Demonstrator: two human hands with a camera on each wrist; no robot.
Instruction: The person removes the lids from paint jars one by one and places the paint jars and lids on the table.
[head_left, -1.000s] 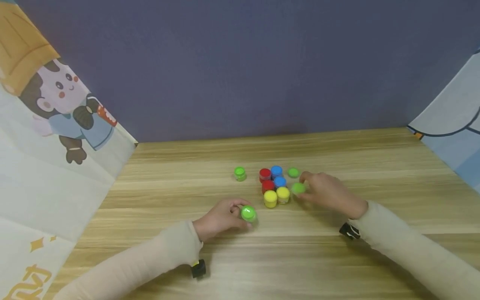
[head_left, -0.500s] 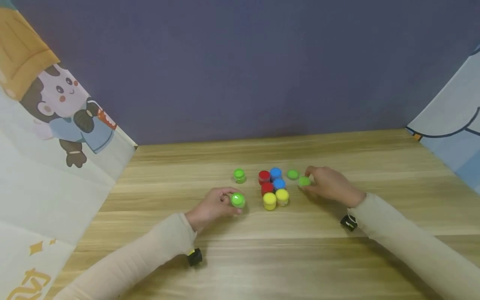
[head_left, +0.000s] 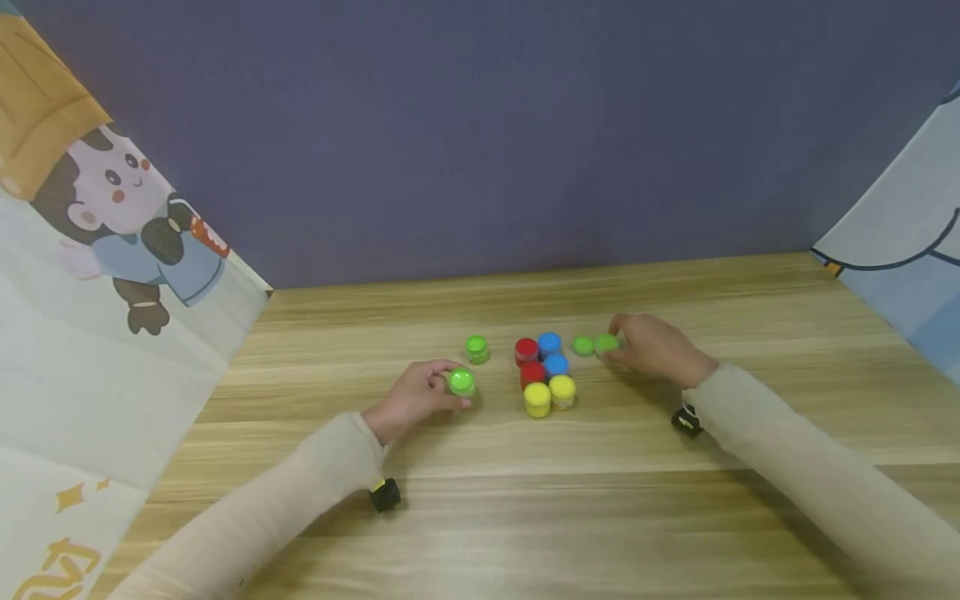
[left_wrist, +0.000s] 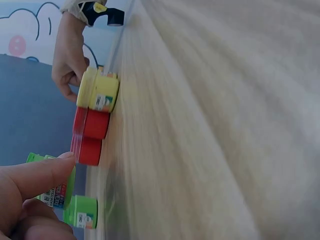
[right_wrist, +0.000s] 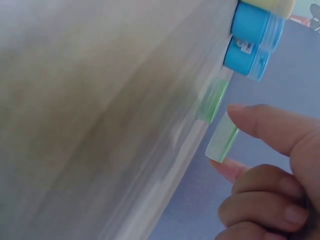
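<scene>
My left hand (head_left: 412, 396) grips a small lidless green jar (head_left: 462, 382) between thumb and fingers; its printed label shows in the left wrist view. Just behind that jar, a second lidless green jar (head_left: 476, 350) stands upright on the table. At the right, my right hand (head_left: 660, 346) pinches a round green lid (right_wrist: 223, 140) between thumb and a finger, its other fingers curled. Close beside the pinched lid lies another green lid (head_left: 582, 346). Whether the pinched lid touches the table, I cannot tell.
Between my hands stands a tight group of lidded jars: red jars (head_left: 532, 375), blue jars (head_left: 556, 366) and yellow jars (head_left: 537, 400). The wooden table (head_left: 525, 517) meets a dark blue wall (head_left: 480, 142) at the back. Printed cloth (head_left: 67, 400) hangs at the left.
My left hand has carried the green jar back and left, nearer the standing green jar. My right hand has moved its green lid away from the yellow jars, back beside the other lid.
</scene>
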